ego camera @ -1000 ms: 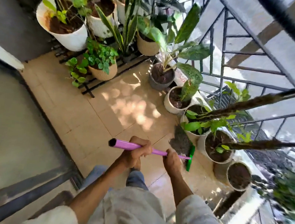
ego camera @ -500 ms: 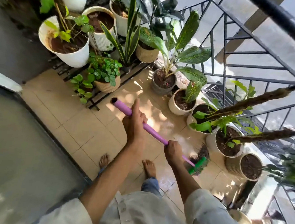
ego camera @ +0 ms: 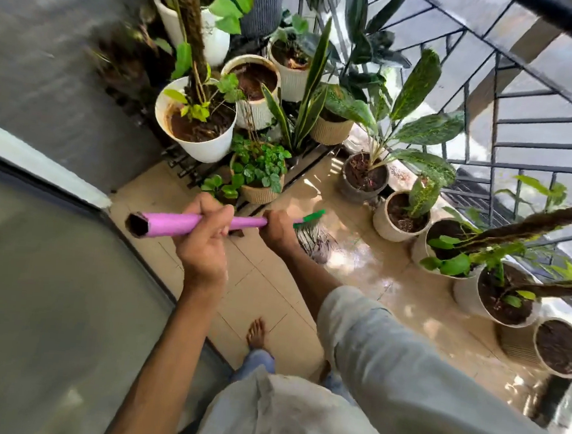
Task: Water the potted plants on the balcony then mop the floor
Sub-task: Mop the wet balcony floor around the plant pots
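Both hands grip a mop with a purple handle (ego camera: 171,223). My left hand (ego camera: 204,241) holds it near the hollow upper end, my right hand (ego camera: 278,231) lower down by the green head clamp (ego camera: 310,218). The dark mop strands (ego camera: 315,243) rest on the wet, shiny beige floor tiles (ego camera: 375,278) just beyond my right hand. Several potted plants surround the spot: a large white pot (ego camera: 196,124) on a black rack at the back, a small leafy basket pot (ego camera: 258,175) right behind the mop, and a row of pots (ego camera: 401,214) along the railing on the right.
A dark metal railing (ego camera: 495,144) bounds the balcony on the right and back. A glass sliding door (ego camera: 43,283) and grey wall close the left side. My bare foot (ego camera: 256,332) stands on the tiles below the mop. A mossy pole (ego camera: 534,224) leans across the right pots.
The mop head has swept from the pots on the right toward the rack at the back. The handle now lies nearly level, and the camera has tilted toward the back corner.
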Available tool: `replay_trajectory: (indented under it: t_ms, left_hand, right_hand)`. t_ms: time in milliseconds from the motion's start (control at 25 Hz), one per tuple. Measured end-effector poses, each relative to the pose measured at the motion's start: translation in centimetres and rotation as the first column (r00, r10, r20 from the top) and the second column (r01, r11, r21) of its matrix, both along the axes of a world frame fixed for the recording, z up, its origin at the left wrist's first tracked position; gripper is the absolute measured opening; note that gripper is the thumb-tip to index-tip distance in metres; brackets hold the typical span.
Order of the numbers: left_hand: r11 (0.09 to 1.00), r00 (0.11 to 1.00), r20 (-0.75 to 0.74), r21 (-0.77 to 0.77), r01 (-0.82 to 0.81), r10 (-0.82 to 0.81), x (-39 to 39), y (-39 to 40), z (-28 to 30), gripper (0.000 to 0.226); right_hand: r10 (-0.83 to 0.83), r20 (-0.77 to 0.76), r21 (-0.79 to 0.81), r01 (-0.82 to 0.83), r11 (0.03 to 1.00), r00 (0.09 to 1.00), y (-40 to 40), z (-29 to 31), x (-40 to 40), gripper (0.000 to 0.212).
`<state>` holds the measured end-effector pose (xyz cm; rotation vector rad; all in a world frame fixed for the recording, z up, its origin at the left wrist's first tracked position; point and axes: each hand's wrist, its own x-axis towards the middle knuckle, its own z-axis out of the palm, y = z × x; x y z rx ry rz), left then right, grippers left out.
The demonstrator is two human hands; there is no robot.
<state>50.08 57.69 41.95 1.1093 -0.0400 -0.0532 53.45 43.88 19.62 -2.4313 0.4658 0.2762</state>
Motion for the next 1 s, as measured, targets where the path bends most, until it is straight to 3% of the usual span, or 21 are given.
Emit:
replay_trajectory:
  t_ms: [120, 240, 400, 480, 680, 840, 920, 1000]
  left_hand:
    - [0.999, 1.000, -0.001, 0.037, 0.006, -0.006, 1.6, 0.1, 0.0, 0.030]
    - [1.000, 0.997, -0.081, 0.014, 0.020, -0.018, 1.5, -1.6, -2.2, 0.034]
    - [0.996, 0.974, -0.206, -0.010, 0.091, -0.092, -1.7, -7.8, -6.4, 0.032]
    - [0.993, 0.949, -0.291, -0.035, 0.115, -0.120, -4.5, -13.0, -9.0, 0.045]
    - [0.951, 0.822, -0.493, -0.044, 0.305, -0.286, -14.0, -28.6, -15.0, 0.044]
    - [0.878, 0.655, -0.662, -0.009, 0.479, -0.364, -22.4, -40.5, -18.7, 0.030]
    - [0.753, 0.572, -0.670, 0.029, 0.657, -0.473, -25.9, -45.0, -19.3, 0.020]
    - [0.611, 0.468, -0.670, 0.028, 0.791, -0.576, -28.3, -48.5, -19.4, 0.028]
  right_hand:
    - [0.036, -0.005, -0.010, -0.036, 0.999, 0.999, 0.0, 0.5, 1.7, 0.021]
    - [0.012, -0.035, -0.003, -0.012, 1.000, 0.999, -3.6, -0.8, -1.4, 0.023]
    - [-0.065, -0.130, -0.031, 0.062, 0.998, 0.989, -11.1, -3.7, -9.3, 0.023]
    - [-0.105, -0.191, -0.069, 0.093, 0.993, 0.976, -17.2, -5.7, -14.7, 0.024]
    - [-0.235, -0.313, -0.122, 0.206, 0.971, 0.920, -32.9, -10.8, -30.7, 0.025]
    - [-0.463, -0.329, -0.258, 0.394, 0.882, 0.823, -42.4, -12.2, -44.1, 0.014]
    - [-0.577, -0.303, -0.319, 0.490, 0.812, 0.759, -46.3, -13.1, -50.0, 0.020]
    - [-0.645, -0.299, -0.317, 0.565, 0.762, 0.703, -49.1, -13.1, -54.2, 0.016]
